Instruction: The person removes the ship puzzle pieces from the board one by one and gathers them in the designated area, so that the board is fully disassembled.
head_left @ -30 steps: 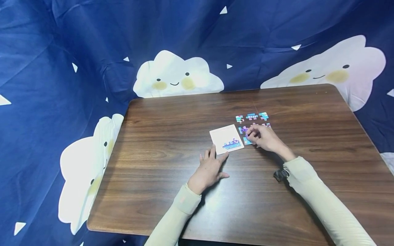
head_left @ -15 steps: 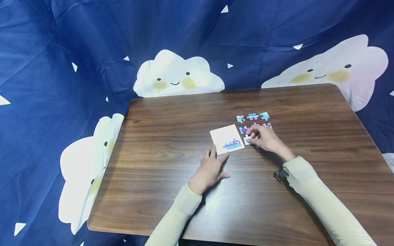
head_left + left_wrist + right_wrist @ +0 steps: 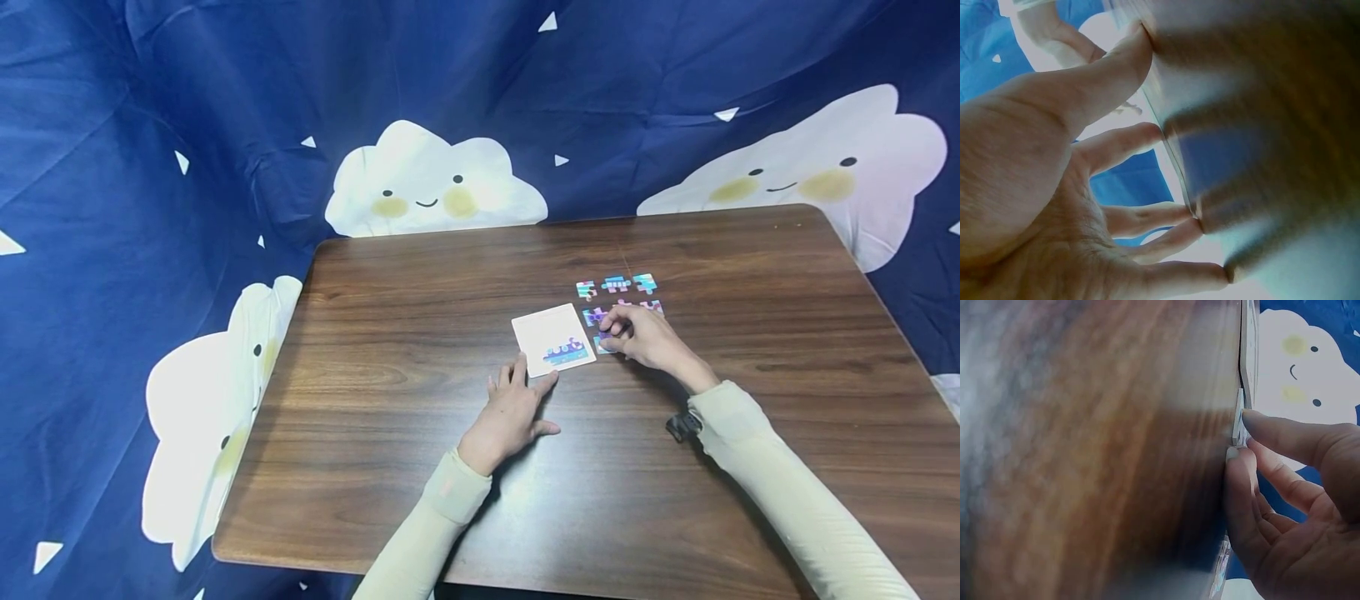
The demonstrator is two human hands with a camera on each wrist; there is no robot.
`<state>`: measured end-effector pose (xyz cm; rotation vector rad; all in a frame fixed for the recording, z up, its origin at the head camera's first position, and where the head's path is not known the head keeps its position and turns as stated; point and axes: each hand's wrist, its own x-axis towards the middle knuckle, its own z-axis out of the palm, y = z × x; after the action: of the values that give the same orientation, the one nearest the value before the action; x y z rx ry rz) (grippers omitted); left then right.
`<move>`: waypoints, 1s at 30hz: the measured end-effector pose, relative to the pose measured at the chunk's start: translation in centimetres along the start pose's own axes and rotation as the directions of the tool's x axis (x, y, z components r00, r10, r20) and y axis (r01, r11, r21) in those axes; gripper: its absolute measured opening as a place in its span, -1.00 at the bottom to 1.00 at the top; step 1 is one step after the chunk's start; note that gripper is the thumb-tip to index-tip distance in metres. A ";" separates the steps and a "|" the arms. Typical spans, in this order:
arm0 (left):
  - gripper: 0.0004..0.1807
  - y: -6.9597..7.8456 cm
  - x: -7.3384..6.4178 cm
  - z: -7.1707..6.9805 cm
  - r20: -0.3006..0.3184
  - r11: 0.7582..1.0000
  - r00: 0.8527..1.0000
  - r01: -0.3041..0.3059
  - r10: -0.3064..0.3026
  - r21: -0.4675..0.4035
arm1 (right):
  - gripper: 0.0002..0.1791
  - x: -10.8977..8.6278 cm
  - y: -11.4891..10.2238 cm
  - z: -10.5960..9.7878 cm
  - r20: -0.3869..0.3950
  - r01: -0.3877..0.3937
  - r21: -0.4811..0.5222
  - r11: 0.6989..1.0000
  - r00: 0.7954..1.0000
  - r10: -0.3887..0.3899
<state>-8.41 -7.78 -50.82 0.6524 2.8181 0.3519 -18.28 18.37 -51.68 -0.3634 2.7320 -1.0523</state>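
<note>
My right hand (image 3: 641, 333) pinches a small blue-and-purple jigsaw piece (image 3: 604, 345) just right of a square white puzzle board (image 3: 540, 333) in the head view. From the right wrist, the thumb shows against the thin edge of the jigsaw piece (image 3: 1239, 419), close over the tabletop, with the index fingertip right below it. The board bears a printed or pieced boat picture (image 3: 566, 350) in its lower right part. Spread out flat, my left hand (image 3: 510, 412) has its fingertips at the board's near edge. The left wrist view shows those fingers straight, their tips on the table.
Several loose jigsaw pieces (image 3: 616, 284) lie in rows on the brown wooden table (image 3: 405, 333), behind and partly under my right hand. A dark blue cloth with smiling clouds (image 3: 435, 183) hangs behind the table and along its left side.
The pinched piece looked blue, turned pale white half a second ago, and shows blue and purple again now. Both hands have stayed almost in place.
</note>
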 end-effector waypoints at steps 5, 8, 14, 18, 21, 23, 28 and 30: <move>-0.11 0.0 -0.1 0.0 0.001 1.000 1.000 -0.001 0.001 -0.007 | -0.77 0.0 0.0 0.2 -0.007 0.000 0.000 1.000 1.000 0.000; -0.11 -0.1 -0.1 0.0 0.003 1.000 1.000 -0.003 0.003 -0.008 | -0.77 0.0 0.0 0.2 -0.011 0.002 0.006 1.000 1.000 -0.002; -0.11 0.0 0.0 0.0 -0.006 1.000 1.000 -0.004 0.004 0.015 | -0.76 0.0 -0.4 0.2 -0.021 0.023 0.011 1.000 1.000 -0.023; -0.10 0.0 0.0 0.1 -0.007 1.000 1.000 -0.003 0.003 0.024 | -0.75 0.1 -0.5 0.4 -0.015 0.038 0.026 0.999 0.999 -0.037; -0.10 0.0 0.0 0.1 -0.002 1.000 1.000 -0.007 0.007 0.023 | -0.74 0.2 -0.5 0.4 -0.010 0.040 0.042 0.998 0.999 -0.039; -0.10 0.0 0.0 0.2 0.005 1.000 1.000 -0.009 0.009 0.014 | -0.74 0.1 -0.5 0.4 -0.012 0.040 0.050 0.998 0.999 -0.039; -0.10 -0.1 0.0 0.2 0.009 1.000 1.000 -0.002 0.002 0.004 | -0.77 0.2 -0.5 0.5 -0.034 0.067 0.071 0.995 0.997 -0.065; -0.10 -0.2 0.0 0.1 0.004 1.000 1.000 0.001 -0.001 0.009 | -0.79 0.3 -0.7 0.5 -0.049 0.087 0.066 0.994 0.995 -0.083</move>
<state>-8.50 -7.91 -50.98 0.6531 2.8182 0.3371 -18.28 17.44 -51.62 -0.4538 2.7347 -1.1861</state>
